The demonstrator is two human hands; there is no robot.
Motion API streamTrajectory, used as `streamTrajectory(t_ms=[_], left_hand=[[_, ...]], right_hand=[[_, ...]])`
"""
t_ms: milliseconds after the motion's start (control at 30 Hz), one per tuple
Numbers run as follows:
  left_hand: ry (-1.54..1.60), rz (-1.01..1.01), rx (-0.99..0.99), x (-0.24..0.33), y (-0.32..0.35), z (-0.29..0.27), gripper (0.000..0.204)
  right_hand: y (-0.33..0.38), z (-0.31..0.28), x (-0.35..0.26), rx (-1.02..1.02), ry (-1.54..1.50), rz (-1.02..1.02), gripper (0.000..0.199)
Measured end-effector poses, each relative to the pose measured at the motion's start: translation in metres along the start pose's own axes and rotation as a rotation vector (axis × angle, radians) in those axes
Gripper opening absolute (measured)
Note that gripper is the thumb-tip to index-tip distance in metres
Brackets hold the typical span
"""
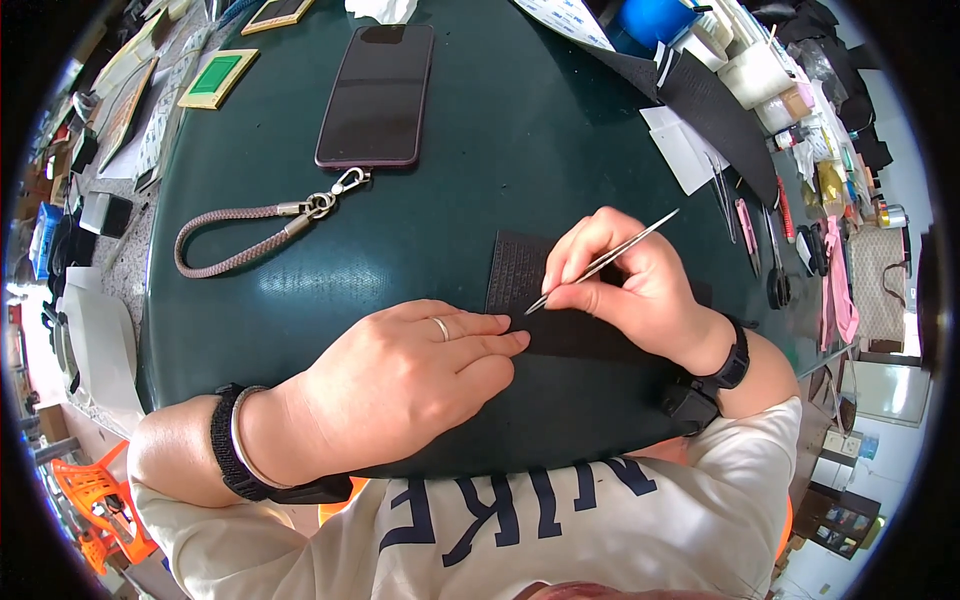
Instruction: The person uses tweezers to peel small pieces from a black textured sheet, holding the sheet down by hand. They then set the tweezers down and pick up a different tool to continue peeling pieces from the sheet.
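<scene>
Head view: left hand (400,380) lies flat, pinning the black patch (520,275) steady; right hand (625,285) pinches tweezers (600,263), tip touching it.

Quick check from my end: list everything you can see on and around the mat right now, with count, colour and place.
work mat: 1, dark green, centre
black fabric piece: 1, black, under both hands
tweezers: 1, silver, in right hand
phone: 1, dark, top centre, screen off
wrist strap: 1, grey-brown, clipped to phone
framed pad: 1, green with tan edge, upper left
hand tools: several, mixed colours, right edge
left hand: pressing on fabric, ring, black wristband
right hand: gripping tweezers, black watch
</scene>
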State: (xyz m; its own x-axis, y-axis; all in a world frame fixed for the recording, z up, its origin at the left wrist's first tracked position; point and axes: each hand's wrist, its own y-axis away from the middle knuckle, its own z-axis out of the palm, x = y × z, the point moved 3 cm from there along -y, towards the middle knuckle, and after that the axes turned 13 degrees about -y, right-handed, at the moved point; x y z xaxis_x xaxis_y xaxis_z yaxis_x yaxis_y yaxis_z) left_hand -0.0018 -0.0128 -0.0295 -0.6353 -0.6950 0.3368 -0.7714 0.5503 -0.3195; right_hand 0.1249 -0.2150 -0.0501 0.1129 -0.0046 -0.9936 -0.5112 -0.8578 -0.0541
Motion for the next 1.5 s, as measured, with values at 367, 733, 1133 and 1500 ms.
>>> streamTrajectory(t_ms=[367,733,1133,1500], left_hand=[[-0.005,0.004,0.005,-0.0003,0.0001,0.0011,0.012],[-0.003,-0.002,0.014,-0.0001,0.0,0.0001,0.011],[0.014,-0.012,0.019,-0.0006,-0.0003,0.0009,0.01],[0.024,-0.008,0.014,-0.0012,-0.0016,-0.0012,0.009]], right_hand=[[-0.004,0.0074,-0.0026,-0.006,0.043,-0.021,0.026],[-0.0042,0.0044,-0.0006,0.0,0.004,-0.044,0.026],[-0.0044,0.0023,0.0019,0.04,-0.017,-0.047,0.025],[-0.0046,0.0025,0.0015,0.049,-0.039,0.005,0.024]])
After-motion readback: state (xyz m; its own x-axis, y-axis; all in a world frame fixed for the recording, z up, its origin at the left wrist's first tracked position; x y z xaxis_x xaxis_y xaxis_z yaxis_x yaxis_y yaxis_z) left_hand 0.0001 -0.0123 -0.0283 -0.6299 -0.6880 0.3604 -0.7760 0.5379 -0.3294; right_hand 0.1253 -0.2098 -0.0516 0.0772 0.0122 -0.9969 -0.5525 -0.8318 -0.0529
